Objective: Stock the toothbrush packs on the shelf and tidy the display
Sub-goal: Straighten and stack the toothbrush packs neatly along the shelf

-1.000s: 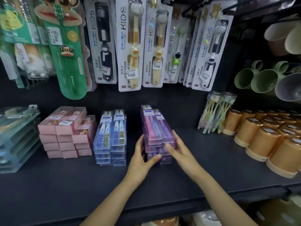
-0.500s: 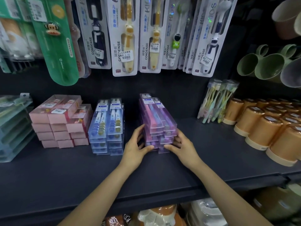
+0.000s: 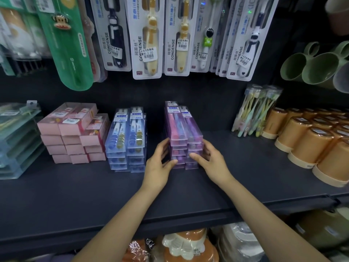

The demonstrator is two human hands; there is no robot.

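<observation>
Since a second ago we are closing both hands, left hand (image 3: pixel 160 164) and right hand (image 3: pixel 211 161), round the slippery, light purple pack stack (image 3: pixel 184 137), gripping its lower sides.

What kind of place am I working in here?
Most likely a retail shop's toiletries aisle: carded kids' toothbrushes with price stickers hang above a dark shelf holding stacked purple toothbrush packs, which both hands grip, beside rows of orange cups.
</observation>
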